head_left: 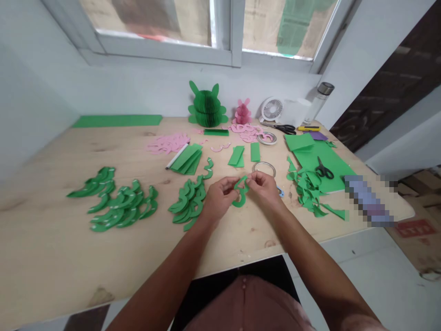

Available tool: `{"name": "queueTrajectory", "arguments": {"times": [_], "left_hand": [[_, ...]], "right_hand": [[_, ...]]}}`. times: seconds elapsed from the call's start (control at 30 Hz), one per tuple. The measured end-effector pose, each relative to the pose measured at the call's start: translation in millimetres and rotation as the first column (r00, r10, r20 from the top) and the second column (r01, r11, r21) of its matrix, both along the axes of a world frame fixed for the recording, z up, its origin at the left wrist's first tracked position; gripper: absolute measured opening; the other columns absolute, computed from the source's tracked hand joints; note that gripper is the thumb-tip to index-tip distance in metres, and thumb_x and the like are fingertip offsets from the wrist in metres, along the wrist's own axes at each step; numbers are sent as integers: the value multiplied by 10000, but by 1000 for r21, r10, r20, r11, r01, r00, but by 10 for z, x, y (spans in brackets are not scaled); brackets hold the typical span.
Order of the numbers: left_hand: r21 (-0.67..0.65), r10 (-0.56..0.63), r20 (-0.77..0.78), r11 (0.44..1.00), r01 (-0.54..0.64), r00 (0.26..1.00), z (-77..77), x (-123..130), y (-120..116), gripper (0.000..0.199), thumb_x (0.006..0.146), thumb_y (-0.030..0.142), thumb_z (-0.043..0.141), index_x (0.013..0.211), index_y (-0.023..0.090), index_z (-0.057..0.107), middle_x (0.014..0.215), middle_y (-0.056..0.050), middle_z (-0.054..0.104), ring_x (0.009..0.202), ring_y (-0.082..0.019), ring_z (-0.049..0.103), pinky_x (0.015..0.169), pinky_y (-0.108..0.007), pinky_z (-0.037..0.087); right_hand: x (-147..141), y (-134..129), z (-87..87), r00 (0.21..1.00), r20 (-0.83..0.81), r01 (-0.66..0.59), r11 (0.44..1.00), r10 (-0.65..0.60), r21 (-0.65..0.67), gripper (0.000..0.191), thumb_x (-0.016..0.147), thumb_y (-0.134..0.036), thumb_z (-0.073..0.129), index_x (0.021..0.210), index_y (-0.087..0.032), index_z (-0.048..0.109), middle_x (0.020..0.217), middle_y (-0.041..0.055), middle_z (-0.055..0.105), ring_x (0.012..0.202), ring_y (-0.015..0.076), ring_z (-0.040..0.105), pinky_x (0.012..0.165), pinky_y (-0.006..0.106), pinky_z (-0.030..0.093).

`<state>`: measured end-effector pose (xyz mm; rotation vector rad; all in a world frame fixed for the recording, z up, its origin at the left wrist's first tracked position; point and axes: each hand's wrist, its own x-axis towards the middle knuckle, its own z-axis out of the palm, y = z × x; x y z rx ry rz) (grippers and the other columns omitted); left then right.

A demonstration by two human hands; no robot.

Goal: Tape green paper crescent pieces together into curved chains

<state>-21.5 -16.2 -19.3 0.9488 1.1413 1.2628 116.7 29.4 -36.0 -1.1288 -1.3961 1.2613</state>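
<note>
Both hands had hold of a curved green paper strip (240,198) over the pale wooden table (69,276). The left hand (220,195) and the right hand (263,188) each pinched it closely between thumb and fingers, nearly shut on the thin paper. The strip looked light and springy but easy to crease, so a gentle hold along its wider curve seemed safest. Just left of the hands lay a heap of similar white-flecked green strips (188,202). Just beyond the right hand sat a thin ring of tape (264,168). Farther right, black-handled scissors (324,168) rested on a green paper sheet (330,172) beside cut scraps (306,193). Near the far edge stood a green honeycomb paper figure (206,105), a pink honeycomb paper rabbit (243,112), a small white fan (272,109) and a metal-capped bottle (319,99). No brand or writing could be read.
</note>
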Motion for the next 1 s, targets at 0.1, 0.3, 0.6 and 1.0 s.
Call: {"name": "queueTrajectory", "arguments": {"times": [0.1, 0.3, 0.6, 1.0], "left_hand": [[17, 13, -60, 1000, -12, 998, -9, -4, 4, 307, 567, 172, 661, 871, 137, 679, 768, -38, 701, 649, -125, 596, 607, -227, 471], [27, 10, -139, 1000, -6, 990, -13, -33, 12, 209, 608, 219, 659, 806, 157, 687, 735, -25, 700, 654, -138, 608, 660, -249, 488], [45, 25, -238, 999, -14, 971, -24, -59, 22, 105, 634, 242, 605, 680, 156, 643, 544, 18, 599, 520, -104, 525, 514, -206, 406], [117, 143, -509, 988, -96, 849, -121, -120, 64, 122, 671, 284, 544, 655, 183, 609, 507, 31, 561, 497, -126, 509, 478, -214, 366]], "right_hand": [[4, -3, 36, 999, -35, 25, 999, -26, -28, 135, 645, -310, 624, 654, -185, 572, 552, -40, 522, 502, 93, 431, 501, 226, 323], [18, 12, 93, 994, -34, 107, 994, -108, -34, 152, 629, -327, 630, 630, -185, 575, 519, -42, 506, 486, 92, 399, 482, 225, 303], [11, 6, 83, 998, 14, 68, 998, -68, -10, 181, 653, -360, 622, 659, -184, 580, 558, -31, 529, 511, 101, 443, 504, 228, 346], [444, 184, 276, 913, 229, 295, 934, -338, 200, 192, 684, -337, 567, 738, -160, 621, 707, 35, 650, 624, 145, 560, 603, 260, 420]]}}
